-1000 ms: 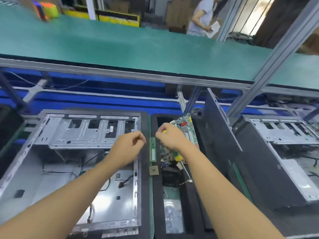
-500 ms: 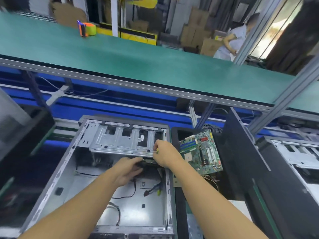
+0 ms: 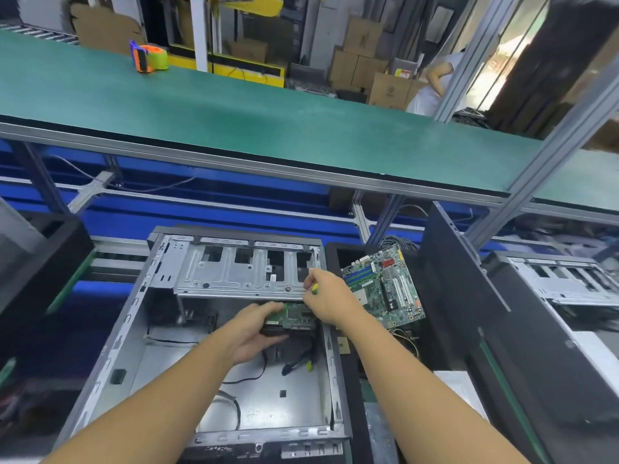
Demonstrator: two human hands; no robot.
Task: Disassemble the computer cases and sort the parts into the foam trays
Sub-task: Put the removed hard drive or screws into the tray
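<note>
- Green conveyor belt [image 3: 234, 105] runs behind the drive cage [image 3: 234, 279] of the open computer case [image 3: 110, 346].
- Left hand [image 3: 254, 333] grasps the hard drive [image 3: 294, 318] just below the cage, fingers curled round it.
- Right hand [image 3: 331, 299] clenches a yellow-green screwdriver [image 3: 315, 289] at the cage's right end.
- Risk: the drive's bare circuit board may scrape the cage's lower lip, or the cables [image 3: 301, 360] below the cage may snag it.
- Room: open case floor lies below the cage. The foam tray [image 3: 331, 252] holding the motherboard [image 3: 385, 289] sits right of it, over the case wall.
</note>
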